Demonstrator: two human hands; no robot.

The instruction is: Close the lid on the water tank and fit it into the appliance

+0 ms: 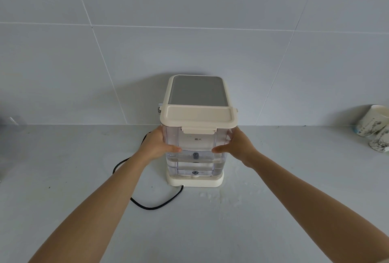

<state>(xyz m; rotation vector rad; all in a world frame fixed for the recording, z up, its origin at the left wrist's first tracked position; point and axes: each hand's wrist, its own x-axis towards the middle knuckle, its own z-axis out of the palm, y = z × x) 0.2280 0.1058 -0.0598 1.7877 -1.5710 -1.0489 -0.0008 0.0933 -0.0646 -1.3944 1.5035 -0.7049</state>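
A clear plastic water tank (195, 158) stands upright on the cream base (195, 181) of the appliance (197, 90), against its rear side. The tank holds some water low down. Its cream lid (197, 116) lies flat and shut on top, with the front tab down. My left hand (156, 145) grips the tank's left wall and my right hand (236, 147) grips its right wall, thumbs on the front face. The appliance has a grey metal top panel.
A black power cord (155, 203) loops over the grey counter to the left of the base. Patterned paper cups (373, 128) lie at the far right by the tiled wall. Water drops (227, 195) speckle the counter to the right of the base.
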